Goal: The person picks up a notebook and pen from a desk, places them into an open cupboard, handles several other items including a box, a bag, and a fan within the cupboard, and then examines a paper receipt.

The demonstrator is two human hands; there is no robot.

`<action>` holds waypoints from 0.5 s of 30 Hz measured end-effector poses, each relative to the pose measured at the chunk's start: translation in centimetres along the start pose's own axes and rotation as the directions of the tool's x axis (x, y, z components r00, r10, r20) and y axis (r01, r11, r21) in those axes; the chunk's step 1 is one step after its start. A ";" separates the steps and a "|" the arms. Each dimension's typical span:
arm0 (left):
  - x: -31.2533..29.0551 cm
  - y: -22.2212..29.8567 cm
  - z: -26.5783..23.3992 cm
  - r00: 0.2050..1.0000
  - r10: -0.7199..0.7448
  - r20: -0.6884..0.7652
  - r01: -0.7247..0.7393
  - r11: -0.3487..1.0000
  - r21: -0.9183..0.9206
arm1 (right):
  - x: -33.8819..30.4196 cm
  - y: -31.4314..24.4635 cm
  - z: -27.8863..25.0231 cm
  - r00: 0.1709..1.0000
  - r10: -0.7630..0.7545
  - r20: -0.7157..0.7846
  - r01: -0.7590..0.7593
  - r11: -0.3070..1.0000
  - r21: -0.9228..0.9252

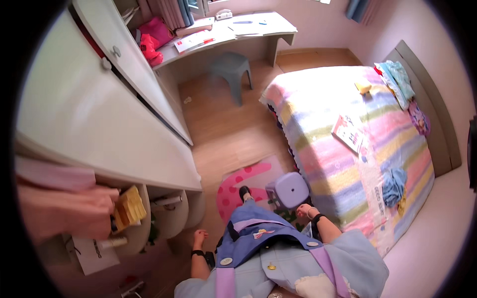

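Note:
My left hand (200,236) hangs low beside my body with its fingers curled in, and nothing shows in it. It is nearest to the rounded open shelves at the left. My right hand (305,211), loosely closed with no object visible in it, is held between a small lilac stool (292,190) and the near edge of the bed (318,174). I wear a blue apron (266,233) with lilac straps, and dark bands circle both wrists. One dark shoe (245,193) shows on a pink patterned mat (231,193).
On the striped bed lie a book (349,134), a crumpled blue cloth (394,186) and a small yellow item (363,88). A grey stool (232,69) stands by a white desk (273,25) holding papers. A white wardrobe (89,104) and shelves (171,218) line the left.

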State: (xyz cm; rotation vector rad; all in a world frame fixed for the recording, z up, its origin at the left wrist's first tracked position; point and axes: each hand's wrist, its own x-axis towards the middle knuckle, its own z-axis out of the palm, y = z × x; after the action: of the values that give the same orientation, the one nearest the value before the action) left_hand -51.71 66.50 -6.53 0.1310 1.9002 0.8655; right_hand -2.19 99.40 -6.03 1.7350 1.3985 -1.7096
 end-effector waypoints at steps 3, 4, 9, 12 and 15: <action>6.4 7.4 -0.2 0.996 0.092 -0.013 -0.092 0.994 -0.063 | 3.2 -4.3 -4.6 0.989 -0.120 -0.089 0.119 0.993 -0.024; 8.6 11.6 1.1 0.989 0.148 0.027 -0.149 0.988 0.032 | 4.7 -4.7 -7.2 0.989 -0.102 -0.108 0.096 0.993 -0.062; 18.1 27.3 1.0 0.972 0.234 0.005 -0.233 0.967 0.103 | 6.8 -20.2 -10.0 0.986 -0.076 -0.151 0.096 0.987 0.130; 22.8 39.2 5.6 0.934 0.349 0.081 -0.351 0.936 0.007 | 10.8 -23.7 -14.4 0.998 -0.004 -0.070 0.018 0.980 0.200; 27.9 49.5 7.8 0.919 0.386 0.080 -0.391 0.918 0.066 | 16.2 -28.7 -17.8 0.999 0.010 -0.030 0.000 0.954 0.301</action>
State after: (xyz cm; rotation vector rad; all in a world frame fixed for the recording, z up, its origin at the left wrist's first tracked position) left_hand -72.52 119.33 1.23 0.5979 1.8769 1.0333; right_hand -18.27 133.25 -5.41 1.9253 1.1920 -1.9860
